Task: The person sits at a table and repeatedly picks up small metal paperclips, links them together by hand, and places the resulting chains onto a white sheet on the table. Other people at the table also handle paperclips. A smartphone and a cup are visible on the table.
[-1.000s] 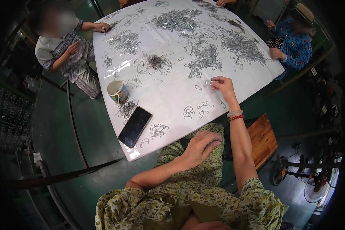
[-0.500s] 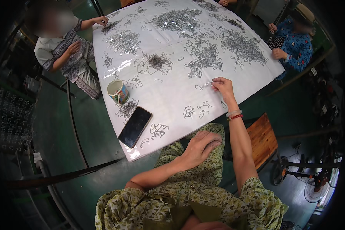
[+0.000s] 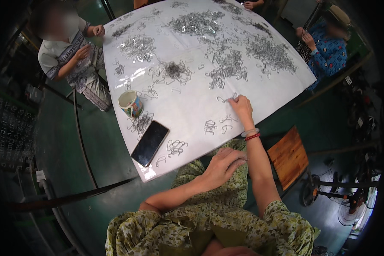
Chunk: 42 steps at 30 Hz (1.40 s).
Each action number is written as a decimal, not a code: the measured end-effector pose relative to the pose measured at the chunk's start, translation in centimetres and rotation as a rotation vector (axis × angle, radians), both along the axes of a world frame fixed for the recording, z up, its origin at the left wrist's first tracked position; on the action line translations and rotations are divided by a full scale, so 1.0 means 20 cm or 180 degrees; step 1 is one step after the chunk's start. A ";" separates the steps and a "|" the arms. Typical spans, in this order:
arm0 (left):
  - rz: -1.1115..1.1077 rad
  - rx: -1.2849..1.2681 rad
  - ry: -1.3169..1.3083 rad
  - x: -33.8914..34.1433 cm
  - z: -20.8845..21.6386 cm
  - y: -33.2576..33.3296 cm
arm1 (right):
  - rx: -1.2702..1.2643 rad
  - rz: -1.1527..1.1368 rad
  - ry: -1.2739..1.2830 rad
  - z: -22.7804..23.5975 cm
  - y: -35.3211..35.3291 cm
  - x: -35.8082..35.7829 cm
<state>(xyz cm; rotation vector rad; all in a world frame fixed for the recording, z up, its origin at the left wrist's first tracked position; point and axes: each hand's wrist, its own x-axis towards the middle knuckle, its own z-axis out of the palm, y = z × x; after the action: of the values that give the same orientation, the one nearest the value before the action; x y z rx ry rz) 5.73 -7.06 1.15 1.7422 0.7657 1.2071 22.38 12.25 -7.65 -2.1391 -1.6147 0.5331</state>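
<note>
My right hand reaches over the white-covered table, its fingertips pinched on a bent wire hook close to the surface. Another loose wire hook lies just left of those fingertips. Near the front edge are two small groups of hooks, and the big grey pile of hooks spreads farther away. My left hand rests on my lap, thumb and fingers drawn together; whatever may be inside is hidden.
A dark phone and a colourful paper cup stand at the table's left side among more hooks. One person sits at the left, another at the right. A wooden stool is beside my right arm.
My right hand has come nearer and slightly left, lowering the hook toward the table. At the right, the other person's hands have come together off the table edge. My left hand stays put.
</note>
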 end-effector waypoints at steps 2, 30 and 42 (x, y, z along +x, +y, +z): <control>-0.0010 0.0002 0.0063 0.00 0.01 -0.01 | 0.0182 -0.0173 0.0244 -0.11 0.05 0.02; -0.0112 0.0076 0.0141 0.01 -0.02 -0.01 | -0.0035 0.0664 0.1348 0.16 0.06 0.25; -0.0184 -0.0134 0.0236 0.00 -0.01 -0.01 | 0.0145 0.0408 0.1916 0.02 0.10 0.23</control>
<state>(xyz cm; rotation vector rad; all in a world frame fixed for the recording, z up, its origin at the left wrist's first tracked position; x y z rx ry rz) 5.69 -7.26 0.96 1.7707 0.7735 1.0857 27.00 14.31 -7.32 -1.6230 -1.3951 1.0491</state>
